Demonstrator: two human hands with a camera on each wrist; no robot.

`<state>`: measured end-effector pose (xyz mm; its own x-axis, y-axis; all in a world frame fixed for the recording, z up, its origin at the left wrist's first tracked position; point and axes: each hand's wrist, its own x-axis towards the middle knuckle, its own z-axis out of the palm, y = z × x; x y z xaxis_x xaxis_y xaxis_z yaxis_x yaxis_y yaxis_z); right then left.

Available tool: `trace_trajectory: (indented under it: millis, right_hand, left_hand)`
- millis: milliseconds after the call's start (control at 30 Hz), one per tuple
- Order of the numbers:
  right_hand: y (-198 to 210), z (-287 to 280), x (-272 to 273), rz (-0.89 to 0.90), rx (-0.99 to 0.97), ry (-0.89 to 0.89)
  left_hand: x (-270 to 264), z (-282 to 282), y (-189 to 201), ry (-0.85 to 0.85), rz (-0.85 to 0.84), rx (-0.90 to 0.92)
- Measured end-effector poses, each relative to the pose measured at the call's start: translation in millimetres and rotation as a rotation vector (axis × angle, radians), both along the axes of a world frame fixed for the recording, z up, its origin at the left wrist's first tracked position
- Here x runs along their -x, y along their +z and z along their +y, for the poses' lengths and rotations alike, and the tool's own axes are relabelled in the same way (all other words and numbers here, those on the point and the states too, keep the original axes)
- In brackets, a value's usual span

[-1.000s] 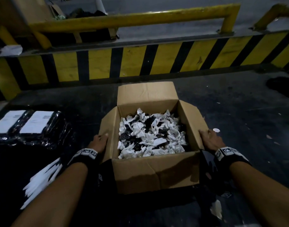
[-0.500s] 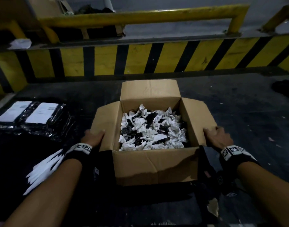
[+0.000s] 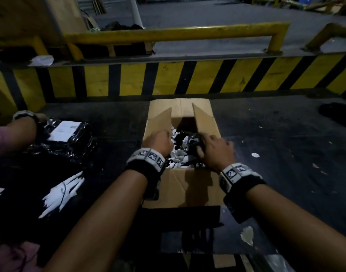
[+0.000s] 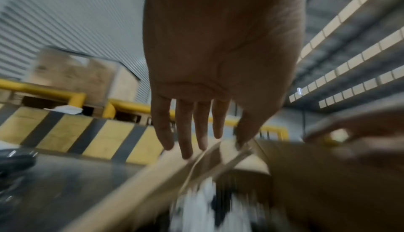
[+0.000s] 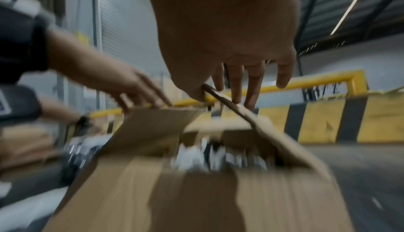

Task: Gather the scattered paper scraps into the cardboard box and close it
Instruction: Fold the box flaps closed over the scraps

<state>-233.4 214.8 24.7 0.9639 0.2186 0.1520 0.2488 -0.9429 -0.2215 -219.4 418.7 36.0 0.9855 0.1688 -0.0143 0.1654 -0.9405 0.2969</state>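
Observation:
The cardboard box [image 3: 187, 185] stands on the dark floor, filled with white and black paper scraps [image 3: 180, 154]. Its far flap [image 3: 180, 104] stands up. My left hand [image 3: 158, 142] holds the left side flap [image 3: 158, 120], which is raised and tilted inward. In the left wrist view the flap's edge runs between the straight fingers [image 4: 186, 140] and the thumb. My right hand [image 3: 215, 150] holds the right side flap [image 3: 203, 120] the same way, thumb inside and fingers [image 5: 238, 87] outside. The scraps [image 5: 218, 159] show through the gap between the flaps.
Another person's arm [image 3: 21, 130] reaches onto black wrapped packages with white labels [image 3: 70, 134] at the left. White strips [image 3: 60, 193] lie near my left forearm. Loose scraps [image 3: 247, 235] and a round bit [image 3: 255, 155] lie on the floor. A yellow-black barrier [image 3: 168, 79] runs behind the box.
Both hands have swung the spread side flaps up and inward over the scraps. Another person's arm has come in at the left.

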Motion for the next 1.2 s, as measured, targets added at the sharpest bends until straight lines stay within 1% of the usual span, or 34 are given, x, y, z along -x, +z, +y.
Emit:
trace_trajectory:
  millis: [133,200,233,333,433,467,567,667,700,767,867,967,1067,1200]
  right_hand:
    - [-50.1,-10.2,20.3,0.137,0.095,0.01]
    - [-66.3,-19.9,24.7,0.177,0.151,0.057]
    - [-70.8,-23.5,24.7,0.172,0.162,0.072]
    - [-72.1,-30.1,20.1,0.154,0.093,0.051]
    - [-72.9,-32.7,17.9,0.216,0.142,0.069]
    - [-73.9,-33.2,18.8,0.221,0.134,0.057]
    - [-80.8,-34.1,27.9,0.243,0.071,0.008]
    - [-90.9,-36.1,38.1,0.253,0.068,0.01]
    - [-93.2,-37.2,39.3,0.245,0.054,0.014]
    - [-94.6,-40.2,38.1,0.24,0.04,0.027]
    - [-95.6,-47.4,33.2,0.232,0.031,0.048]
    - [-94.5,-54.3,31.0,0.204,0.014,0.064]
    - [-95.8,-56.0,31.4,0.208,0.032,0.066]
    - [-98.6,-54.2,33.7,0.223,0.04,0.066]
  left_hand:
    - [25.0,-10.1,-59.1,-0.054,0.122,-0.091]
    - [37.6,-9.2,-78.2,-0.086,0.174,-0.113]
    - [41.4,-8.5,-83.9,-0.099,0.165,-0.126]
    - [47.5,-5.3,-85.9,-0.108,0.094,-0.128]
    - [51.4,-3.8,-87.9,-0.137,0.175,-0.169]
    - [52.2,-3.5,-88.4,-0.142,0.177,-0.171]
    - [60.7,-6.6,-91.5,-0.142,0.087,-0.152]
    - [87.4,-19.1,-107.0,-0.142,-0.107,-0.211]
    - [98.6,-24.0,-115.1,-0.168,-0.175,-0.235]
    - [118.3,-32.9,-136.7,-0.247,-0.238,-0.28]
    - [133.1,-41.4,-166.9,-0.3,-0.202,-0.325]
    - [131.5,-47.1,-186.5,-0.304,-0.192,-0.357]
    - [122.2,-50.5,-194.7,-0.237,-0.172,-0.351]
    - [116.8,-55.5,-194.4,-0.181,-0.2,-0.364]
